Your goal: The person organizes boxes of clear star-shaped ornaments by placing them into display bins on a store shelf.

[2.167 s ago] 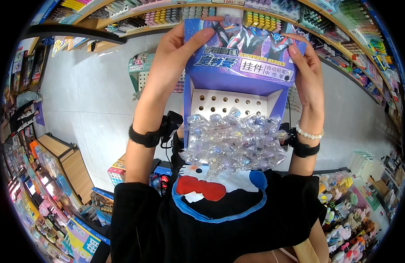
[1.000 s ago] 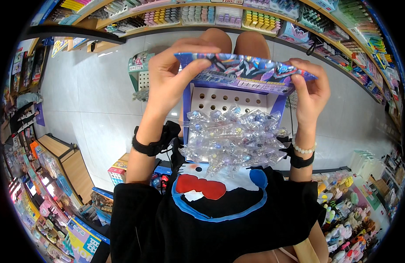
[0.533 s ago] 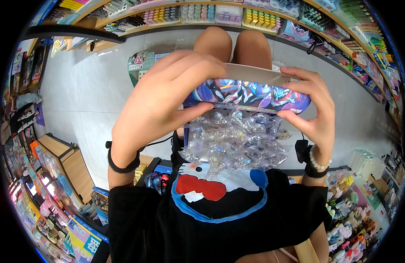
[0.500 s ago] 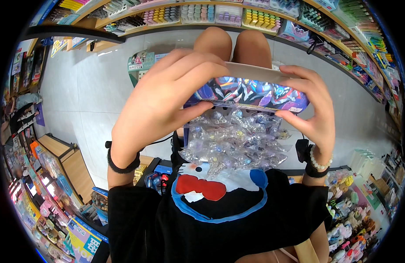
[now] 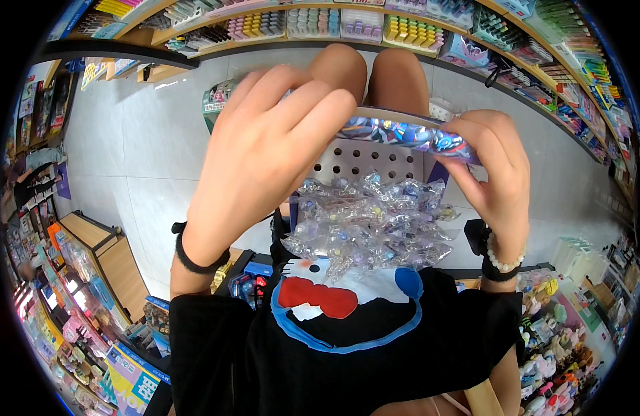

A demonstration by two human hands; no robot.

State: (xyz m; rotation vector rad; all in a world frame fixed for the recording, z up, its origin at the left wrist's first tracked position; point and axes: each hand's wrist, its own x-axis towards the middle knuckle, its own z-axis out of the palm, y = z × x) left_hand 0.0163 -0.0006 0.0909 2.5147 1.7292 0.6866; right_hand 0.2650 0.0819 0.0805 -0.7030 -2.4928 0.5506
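Note:
A printed cardboard flap, blue and purple with a pale inner side, spans between my two hands. My left hand has its fingers curled at the flap's left end, where the thumb is hidden. At the right end, my right hand pinches the cardboard between thumb and fingers. Below the flap shows a pale board with rows of round holes, part of a box on my lap. Nearer to me, several small items in clear crinkly wrappers stand packed together; what is inside them is too small to name.
Beyond my knees runs a curved shelf filled with pens and markers. A green box stands on the grey tiled floor to the left. Packed display racks lie at lower left, and plush toys at lower right.
The printed flap has tilted and moved away from the wrapped items, so its face looks narrower. Rows of holes now show beneath it. My left hand has turned, its thumb no longer visible.

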